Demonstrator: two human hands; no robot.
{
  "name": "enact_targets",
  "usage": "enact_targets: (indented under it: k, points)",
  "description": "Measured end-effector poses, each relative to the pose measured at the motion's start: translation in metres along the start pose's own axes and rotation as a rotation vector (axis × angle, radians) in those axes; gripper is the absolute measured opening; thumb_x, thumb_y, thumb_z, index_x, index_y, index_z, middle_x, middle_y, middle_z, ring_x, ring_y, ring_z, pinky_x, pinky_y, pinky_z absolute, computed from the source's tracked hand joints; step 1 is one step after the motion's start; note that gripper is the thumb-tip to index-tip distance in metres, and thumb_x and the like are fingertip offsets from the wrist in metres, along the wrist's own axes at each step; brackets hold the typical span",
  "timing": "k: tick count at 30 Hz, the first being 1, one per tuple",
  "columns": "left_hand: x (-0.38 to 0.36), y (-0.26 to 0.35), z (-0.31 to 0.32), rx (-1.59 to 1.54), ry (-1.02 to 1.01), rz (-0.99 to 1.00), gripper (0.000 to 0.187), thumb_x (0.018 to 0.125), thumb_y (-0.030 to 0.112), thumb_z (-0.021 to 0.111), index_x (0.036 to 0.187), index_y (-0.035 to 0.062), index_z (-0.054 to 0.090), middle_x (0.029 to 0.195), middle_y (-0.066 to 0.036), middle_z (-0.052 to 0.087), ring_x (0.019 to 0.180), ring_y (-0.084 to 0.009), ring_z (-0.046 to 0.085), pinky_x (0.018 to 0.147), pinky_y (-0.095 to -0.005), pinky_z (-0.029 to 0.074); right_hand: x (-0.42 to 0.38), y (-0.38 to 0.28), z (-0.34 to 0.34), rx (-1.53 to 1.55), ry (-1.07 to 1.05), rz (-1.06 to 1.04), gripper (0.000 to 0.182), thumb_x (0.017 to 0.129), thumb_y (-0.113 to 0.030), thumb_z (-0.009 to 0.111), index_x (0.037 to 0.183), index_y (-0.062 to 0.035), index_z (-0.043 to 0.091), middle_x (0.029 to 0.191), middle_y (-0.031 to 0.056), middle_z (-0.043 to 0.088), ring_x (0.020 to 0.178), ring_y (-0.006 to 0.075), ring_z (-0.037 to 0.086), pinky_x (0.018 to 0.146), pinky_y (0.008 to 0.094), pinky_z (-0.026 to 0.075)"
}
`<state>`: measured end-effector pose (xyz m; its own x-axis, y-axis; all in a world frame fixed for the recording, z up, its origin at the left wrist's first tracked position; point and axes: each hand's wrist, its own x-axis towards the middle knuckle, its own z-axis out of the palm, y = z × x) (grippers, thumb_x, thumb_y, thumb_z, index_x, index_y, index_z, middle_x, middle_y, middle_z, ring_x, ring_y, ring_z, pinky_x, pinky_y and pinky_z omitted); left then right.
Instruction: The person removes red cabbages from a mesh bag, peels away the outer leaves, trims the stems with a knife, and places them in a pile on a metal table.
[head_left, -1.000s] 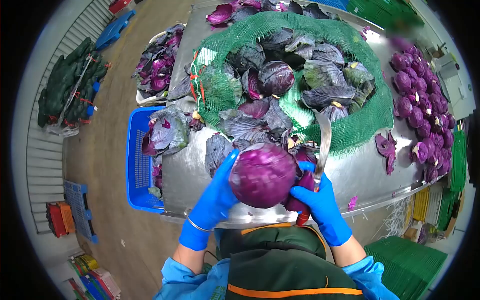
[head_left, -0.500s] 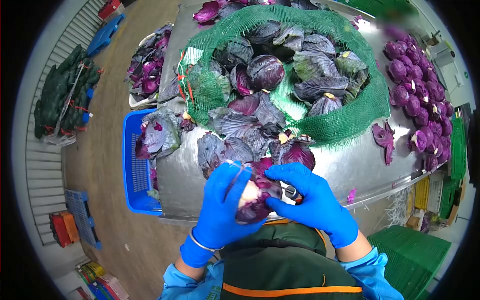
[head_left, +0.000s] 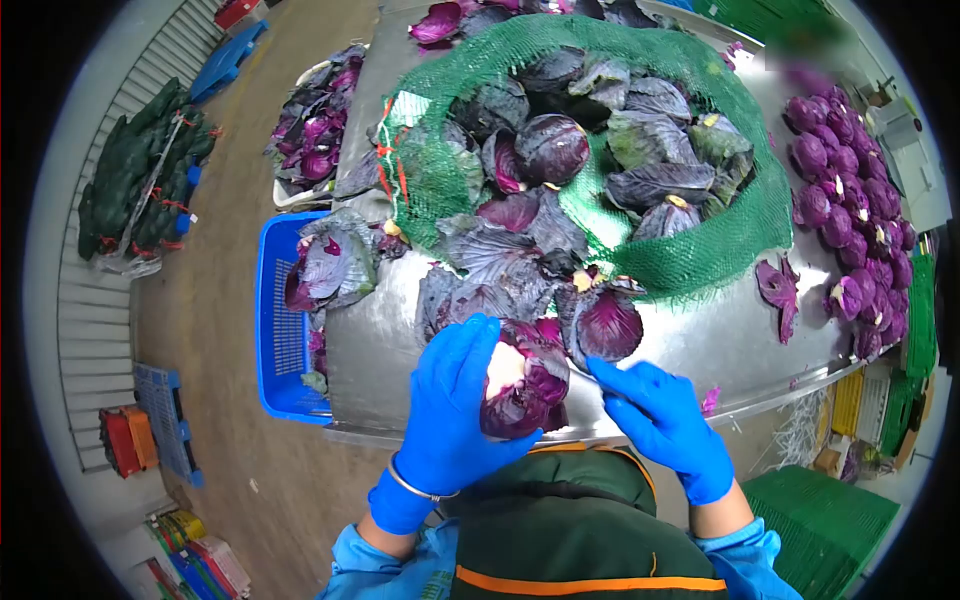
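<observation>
Red cabbage trimming at a steel table, one head in hand.

The left hand (head_left: 455,400) wraps its fingers around a red cabbage (head_left: 522,380) at the near edge of the steel table (head_left: 720,345), the pale stem end turned up toward the camera. The right hand (head_left: 665,420) is just right of it, fingers loosely spread; whether it grips anything I cannot tell. Judging by the scene, the work is midway: a pile of clean trimmed heads (head_left: 850,215) sits at the far right, while the green net sack (head_left: 700,260) across the table is full of untrimmed heads and loose outer leaves. Discarded leaves fill the blue crate (head_left: 275,340) on the left.
</observation>
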<state>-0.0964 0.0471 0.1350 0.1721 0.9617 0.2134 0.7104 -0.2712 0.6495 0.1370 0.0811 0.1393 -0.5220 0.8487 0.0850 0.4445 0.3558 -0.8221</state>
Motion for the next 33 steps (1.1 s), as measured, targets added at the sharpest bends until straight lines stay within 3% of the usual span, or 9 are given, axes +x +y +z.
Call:
enact_targets:
  k: [11, 14, 17, 19, 21, 25, 30, 31, 33]
  points:
    - [0.004, 0.002, -0.005, 0.083, -0.017, 0.002, 0.101, 0.053, 0.025, 0.084, 0.136, 0.0024, 0.03, 0.133, -0.018, 0.038, 0.123, -0.0371, 0.036, 0.102, -0.0465, 0.029, -0.016, 0.019, -0.008, -0.375, -0.034, -0.162, 0.038, 0.082, -0.016, 0.061, 0.12, -0.0161, 0.058, 0.069, 0.0019, 0.055, 0.049, 0.0152, 0.049, 0.046, 0.0281, 0.042]
    - [0.001, 0.004, -0.004, 0.146, -0.038, -0.028, 0.099, 0.053, 0.025, 0.083, 0.135, 0.0032, 0.032, 0.133, -0.018, 0.038, 0.122, -0.0372, 0.036, 0.102, -0.0475, 0.029, -0.016, 0.02, 0.012, 0.593, 0.573, 0.683, 0.043, 0.095, -0.025, 0.045, 0.133, -0.008, 0.041, 0.069, -0.0023, 0.05, 0.05, 0.0028, 0.042, 0.043, 0.0204, 0.039]
    - [-0.006, 0.003, 0.003, 0.109, -0.029, -0.029, 0.096, 0.054, 0.025, 0.083, 0.134, 0.0035, 0.035, 0.133, -0.018, 0.038, 0.122, -0.038, 0.037, 0.101, -0.0483, 0.03, -0.001, 0.004, 0.009, 0.526, 0.198, 0.817, 0.044, 0.09, -0.017, 0.054, 0.131, -0.0075, 0.043, 0.077, -0.001, 0.053, 0.057, 0.0052, 0.048, 0.048, 0.0215, 0.043]
    - [-0.004, 0.003, 0.009, 0.154, -0.005, 0.041, 0.094, 0.054, 0.025, 0.083, 0.132, 0.0039, 0.037, 0.132, -0.018, 0.039, 0.121, -0.0392, 0.037, 0.1, -0.0497, 0.03, 0.001, -0.005, 0.038, 0.403, 0.265, 0.377, 0.046, 0.077, -0.013, 0.07, 0.119, -0.0078, 0.052, 0.097, 0.0052, 0.055, 0.079, 0.0115, 0.057, 0.069, 0.0292, 0.049]
    - [-0.006, 0.004, 0.012, 0.173, 0.024, 0.094, 0.093, 0.054, 0.025, 0.083, 0.131, 0.0039, 0.037, 0.132, -0.017, 0.039, 0.121, -0.0395, 0.037, 0.1, -0.05, 0.031, 0.018, -0.023, 0.033, 0.069, 0.246, 0.209, 0.038, 0.073, -0.012, 0.071, 0.108, -0.0079, 0.056, 0.092, 0.0088, 0.057, 0.073, 0.0154, 0.06, 0.066, 0.0281, 0.049]
    - [-0.013, 0.0, 0.011, 0.171, 0.105, 0.157, 0.093, 0.055, 0.026, 0.084, 0.131, 0.0045, 0.035, 0.131, -0.017, 0.038, 0.122, -0.0395, 0.036, 0.101, -0.0505, 0.031, 0.013, -0.008, 0.03, 0.134, 0.29, 0.259, 0.022, 0.072, -0.007, 0.068, 0.093, -0.0061, 0.059, 0.073, 0.0078, 0.059, 0.063, 0.0167, 0.06, 0.06, 0.0293, 0.05]
    - [-0.018, -0.001, 0.021, -0.04, 0.258, 0.081, 0.09, 0.055, 0.028, 0.084, 0.131, 0.0074, 0.039, 0.131, -0.015, 0.039, 0.121, -0.0403, 0.037, 0.098, -0.0503, 0.033, 0.019, -0.008, 0.007, 0.879, 0.202, 0.804, 0.021, 0.077, -0.011, 0.068, 0.092, -0.0008, 0.059, 0.069, 0.0019, 0.056, 0.06, 0.0134, 0.056, 0.057, 0.0265, 0.047]
    - [-0.018, -0.001, 0.021, -0.077, 0.281, 0.054, 0.091, 0.056, 0.028, 0.084, 0.131, 0.0062, 0.037, 0.131, -0.016, 0.039, 0.121, -0.0403, 0.037, 0.099, -0.0504, 0.032, 0.02, -0.01, 0.014, 0.882, 0.198, 0.803, 0.021, 0.077, -0.011, 0.068, 0.092, -0.0008, 0.059, 0.069, 0.0019, 0.056, 0.06, 0.0134, 0.056, 0.057, 0.0265, 0.047]
    - [-0.018, -0.002, 0.021, -0.039, 0.264, 0.077, 0.094, 0.056, 0.029, 0.084, 0.132, 0.0053, 0.035, 0.13, -0.017, 0.039, 0.12, -0.0395, 0.038, 0.099, -0.0504, 0.032, 0.02, -0.018, 0.036, 0.456, 0.352, 0.302, 0.022, 0.079, -0.012, 0.068, 0.096, -0.0019, 0.058, 0.069, 0.002, 0.056, 0.057, 0.0099, 0.055, 0.051, 0.0261, 0.046]
